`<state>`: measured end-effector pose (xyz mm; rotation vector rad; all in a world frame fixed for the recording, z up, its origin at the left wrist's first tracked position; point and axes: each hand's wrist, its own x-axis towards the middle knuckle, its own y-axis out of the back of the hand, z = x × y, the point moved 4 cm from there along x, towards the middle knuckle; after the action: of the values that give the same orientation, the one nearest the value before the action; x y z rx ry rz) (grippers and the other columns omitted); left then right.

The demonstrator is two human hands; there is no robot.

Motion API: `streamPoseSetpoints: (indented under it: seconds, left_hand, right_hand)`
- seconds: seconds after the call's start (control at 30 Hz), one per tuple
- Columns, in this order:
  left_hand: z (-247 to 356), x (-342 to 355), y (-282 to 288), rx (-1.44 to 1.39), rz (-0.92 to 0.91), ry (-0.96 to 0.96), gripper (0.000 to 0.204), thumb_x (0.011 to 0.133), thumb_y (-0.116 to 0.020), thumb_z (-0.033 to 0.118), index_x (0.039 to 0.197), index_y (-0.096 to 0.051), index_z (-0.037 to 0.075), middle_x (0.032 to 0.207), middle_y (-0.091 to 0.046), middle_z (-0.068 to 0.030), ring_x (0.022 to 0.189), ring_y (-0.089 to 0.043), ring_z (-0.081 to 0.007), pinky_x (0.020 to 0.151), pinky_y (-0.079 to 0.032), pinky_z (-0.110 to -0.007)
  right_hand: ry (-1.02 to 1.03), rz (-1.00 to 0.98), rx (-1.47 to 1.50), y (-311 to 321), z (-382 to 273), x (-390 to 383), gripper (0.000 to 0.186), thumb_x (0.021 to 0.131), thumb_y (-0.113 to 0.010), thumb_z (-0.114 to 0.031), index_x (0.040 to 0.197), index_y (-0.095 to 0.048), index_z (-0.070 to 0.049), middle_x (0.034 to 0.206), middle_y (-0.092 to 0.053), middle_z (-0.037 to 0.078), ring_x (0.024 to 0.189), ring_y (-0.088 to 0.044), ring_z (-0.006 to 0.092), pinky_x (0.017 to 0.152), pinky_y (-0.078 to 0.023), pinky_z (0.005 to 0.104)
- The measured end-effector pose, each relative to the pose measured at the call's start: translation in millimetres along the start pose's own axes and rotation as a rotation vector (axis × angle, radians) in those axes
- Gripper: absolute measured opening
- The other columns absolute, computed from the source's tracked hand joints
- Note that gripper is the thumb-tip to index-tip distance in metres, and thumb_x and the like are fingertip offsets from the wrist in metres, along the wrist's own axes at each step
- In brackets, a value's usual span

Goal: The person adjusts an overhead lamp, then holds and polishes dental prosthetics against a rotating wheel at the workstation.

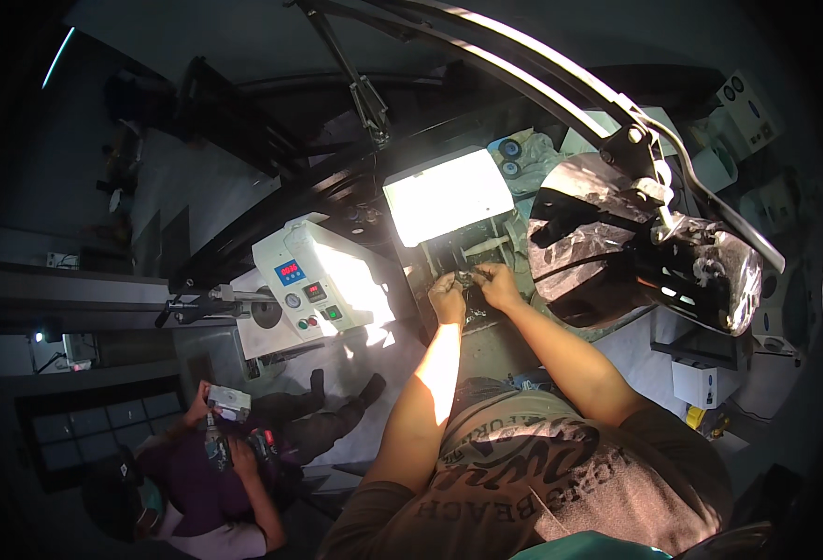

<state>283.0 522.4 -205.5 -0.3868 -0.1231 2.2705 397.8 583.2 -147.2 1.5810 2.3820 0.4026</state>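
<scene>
Both arms reach forward to a machine with a bright white hood [450, 194]. My left hand [447, 301] is closed, its fingertips pinched together just below the hood. Beside it my right hand [498, 287] is closed too, thumb and fingers pressed together. The fingertips almost meet around something small and dark [464, 279], whose kind I cannot make out. Dark machine parts [444, 254] lie right beyond the fingers, in shadow under the hood.
Left stands a white control box [285, 303] with a red display, gauge and buttons. A jointed metal arm [523, 84] carries a large dark lamp-like head [635, 243] close on my right. Lower left, a co-worker [206, 467] holds a cordless drill [217, 446] and a pale box [230, 403].
</scene>
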Motion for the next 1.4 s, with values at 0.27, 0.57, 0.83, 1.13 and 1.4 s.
streamPoseSetpoints:
  seconds: [0.27,0.57,0.83,1.13,1.4]
  left_hand:
    - [8.0,7.0,-0.2,0.054,-0.042,0.132,0.019,0.076,-0.046,-0.011,0.083,-0.063,-0.007,0.075,-0.064,-0.0074,0.064,-0.058,-0.0112,0.058,-0.045,-0.023]
    - [9.3,7.0,8.4,0.098,-0.052,0.118,0.019,0.077,-0.045,-0.008,0.083,-0.063,-0.007,0.073,-0.064,-0.0089,0.064,-0.059,-0.0118,0.057,-0.046,-0.024]
    - [7.7,3.3,43.6,0.583,0.006,-0.261,0.025,0.070,-0.050,-0.001,0.089,-0.066,0.000,0.072,-0.064,-0.0138,0.068,-0.063,-0.0218,0.068,-0.048,-0.031]
    - [22.7,-0.4,27.5,0.618,-0.025,-0.347,0.024,0.072,-0.052,0.000,0.091,-0.065,-0.002,0.078,-0.066,-0.0163,0.071,-0.063,-0.0230,0.070,-0.048,-0.031]
    - [6.3,3.3,28.4,0.554,-0.190,-0.128,0.017,0.077,-0.057,0.003,0.090,-0.063,-0.005,0.078,-0.066,-0.0125,0.070,-0.062,-0.0141,0.066,-0.048,-0.026]
  right_hand:
    - [-0.069,-0.029,-0.106,-7.0,21.4,10.2,0.013,0.076,-0.063,-0.008,0.085,-0.066,0.001,0.070,-0.063,0.014,0.061,-0.058,0.0162,0.062,-0.045,0.0310]
    - [-0.080,-0.016,-0.219,-9.9,39.1,12.0,0.019,0.074,-0.065,-0.012,0.088,-0.066,0.001,0.077,-0.066,0.017,0.072,-0.064,0.0245,0.070,-0.048,0.0342]
    - [0.188,-0.351,-0.579,-28.5,44.0,-36.4,0.056,0.074,-0.059,-0.020,0.118,-0.045,0.012,0.128,-0.037,0.030,0.122,-0.034,0.0423,0.102,-0.031,0.0393]
    - [0.275,-0.676,-0.561,-26.3,30.3,-57.9,0.030,0.081,-0.046,-0.021,0.090,-0.060,0.005,0.092,-0.059,0.022,0.087,-0.057,0.0382,0.081,-0.046,0.0426]
    - [0.002,-0.418,-0.245,14.1,4.5,-24.9,0.027,0.073,-0.053,-0.013,0.094,-0.063,0.001,0.091,-0.063,0.023,0.089,-0.060,0.0387,0.082,-0.047,0.0404]
